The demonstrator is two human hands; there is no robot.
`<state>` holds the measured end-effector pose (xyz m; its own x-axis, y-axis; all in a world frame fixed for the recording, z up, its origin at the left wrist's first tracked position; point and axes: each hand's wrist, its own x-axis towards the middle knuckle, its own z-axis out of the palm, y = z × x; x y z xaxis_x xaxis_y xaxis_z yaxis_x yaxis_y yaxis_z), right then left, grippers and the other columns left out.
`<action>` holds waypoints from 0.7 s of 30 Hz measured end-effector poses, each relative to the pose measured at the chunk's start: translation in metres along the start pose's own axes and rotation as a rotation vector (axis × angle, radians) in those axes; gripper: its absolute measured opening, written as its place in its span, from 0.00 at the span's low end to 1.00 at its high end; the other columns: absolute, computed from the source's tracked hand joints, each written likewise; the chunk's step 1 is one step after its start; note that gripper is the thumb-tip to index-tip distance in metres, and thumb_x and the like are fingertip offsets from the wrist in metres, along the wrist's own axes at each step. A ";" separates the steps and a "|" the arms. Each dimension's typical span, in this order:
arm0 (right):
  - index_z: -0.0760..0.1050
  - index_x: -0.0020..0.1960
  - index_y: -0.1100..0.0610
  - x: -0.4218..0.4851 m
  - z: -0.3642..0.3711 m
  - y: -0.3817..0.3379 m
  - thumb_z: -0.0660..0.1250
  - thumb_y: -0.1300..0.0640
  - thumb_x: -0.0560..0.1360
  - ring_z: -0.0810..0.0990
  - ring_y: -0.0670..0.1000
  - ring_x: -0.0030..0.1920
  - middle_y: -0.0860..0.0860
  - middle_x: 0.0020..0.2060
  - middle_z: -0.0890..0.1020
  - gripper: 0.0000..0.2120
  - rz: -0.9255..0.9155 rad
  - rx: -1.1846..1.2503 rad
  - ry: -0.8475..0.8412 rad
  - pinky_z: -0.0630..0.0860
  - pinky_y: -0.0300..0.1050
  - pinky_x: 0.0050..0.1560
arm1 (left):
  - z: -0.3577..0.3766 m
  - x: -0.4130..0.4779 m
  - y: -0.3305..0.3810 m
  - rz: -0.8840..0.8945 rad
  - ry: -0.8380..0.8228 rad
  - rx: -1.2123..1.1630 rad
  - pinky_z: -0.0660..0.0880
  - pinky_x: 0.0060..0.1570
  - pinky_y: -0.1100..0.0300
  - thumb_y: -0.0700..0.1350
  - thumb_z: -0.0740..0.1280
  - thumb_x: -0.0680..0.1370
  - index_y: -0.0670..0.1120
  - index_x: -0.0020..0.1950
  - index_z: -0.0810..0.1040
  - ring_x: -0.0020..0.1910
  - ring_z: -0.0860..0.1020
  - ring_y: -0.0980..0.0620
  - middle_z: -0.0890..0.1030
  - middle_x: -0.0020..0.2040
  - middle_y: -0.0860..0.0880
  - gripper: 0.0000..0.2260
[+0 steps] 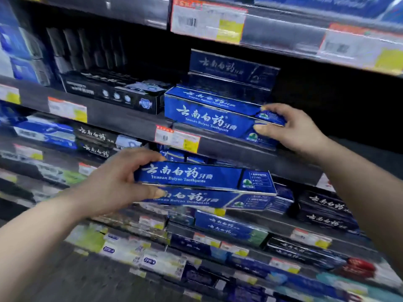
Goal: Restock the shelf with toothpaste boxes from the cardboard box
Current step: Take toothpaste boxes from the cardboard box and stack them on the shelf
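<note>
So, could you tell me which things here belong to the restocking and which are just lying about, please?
Job: left hand gripping a blue toothpaste box; right hand gripping the shelved blue box; middle shelf.
Lying about: black boxes; price tags; white boxes lower down.

The dark shelf (pixel 122 118) in front of me has blue toothpaste boxes (pixel 207 114) lying long-ways at its front edge. More blue ones are piled up behind them. Black boxes (pixel 113 94) lie just to their left. Price tags (pixel 176 139) stick on the front edge.
</note>
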<state>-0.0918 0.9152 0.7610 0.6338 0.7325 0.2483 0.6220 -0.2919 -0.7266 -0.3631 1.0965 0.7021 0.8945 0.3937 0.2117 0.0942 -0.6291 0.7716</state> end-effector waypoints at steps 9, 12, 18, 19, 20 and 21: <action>0.70 0.66 0.57 -0.006 0.008 -0.014 0.73 0.52 0.66 0.69 0.46 0.59 0.50 0.54 0.70 0.30 0.013 -0.319 0.113 0.60 0.32 0.61 | -0.037 0.035 -0.033 0.076 -0.113 -0.043 0.76 0.54 0.52 0.77 0.66 0.47 0.68 0.49 0.74 0.49 0.77 0.60 0.75 0.48 0.63 0.32; 0.70 0.66 0.57 -0.004 0.012 -0.011 0.73 0.51 0.66 0.69 0.51 0.63 0.54 0.58 0.72 0.30 0.000 -0.366 0.160 0.62 0.41 0.68 | -0.038 0.039 -0.035 0.114 -0.119 -0.095 0.78 0.52 0.57 0.76 0.67 0.47 0.74 0.47 0.73 0.48 0.78 0.60 0.75 0.48 0.66 0.29; 0.67 0.68 0.54 -0.009 0.019 -0.012 0.73 0.51 0.66 0.67 0.48 0.59 0.50 0.55 0.64 0.32 0.053 -0.311 0.256 0.64 0.40 0.66 | -0.037 0.051 -0.042 0.173 -0.083 -0.076 0.74 0.47 0.73 0.72 0.70 0.48 0.75 0.46 0.72 0.48 0.76 0.67 0.74 0.49 0.71 0.27; 0.66 0.68 0.54 -0.011 0.019 -0.012 0.74 0.51 0.66 0.67 0.48 0.57 0.50 0.54 0.64 0.33 0.049 -0.309 0.302 0.64 0.38 0.64 | -0.037 0.052 -0.041 0.174 -0.079 -0.092 0.76 0.47 0.70 0.70 0.72 0.48 0.75 0.46 0.73 0.48 0.77 0.66 0.74 0.49 0.71 0.27; 0.66 0.68 0.55 -0.015 0.019 -0.013 0.74 0.51 0.65 0.68 0.48 0.57 0.50 0.54 0.64 0.34 0.038 -0.298 0.349 0.64 0.39 0.64 | -0.037 0.054 -0.040 0.179 -0.070 -0.106 0.77 0.45 0.67 0.69 0.74 0.48 0.74 0.45 0.73 0.46 0.77 0.67 0.74 0.49 0.71 0.27; 0.67 0.67 0.56 -0.020 0.018 -0.012 0.74 0.51 0.66 0.69 0.49 0.57 0.50 0.54 0.65 0.33 0.024 -0.285 0.396 0.65 0.40 0.64 | -0.038 0.058 -0.038 0.190 -0.064 -0.125 0.79 0.43 0.64 0.67 0.74 0.49 0.73 0.45 0.74 0.45 0.78 0.67 0.75 0.48 0.70 0.26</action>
<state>-0.1199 0.9153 0.7534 0.7411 0.4494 0.4988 0.6714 -0.5032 -0.5441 -0.3318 1.1686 0.7079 0.9173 0.2303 0.3249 -0.1299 -0.5981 0.7908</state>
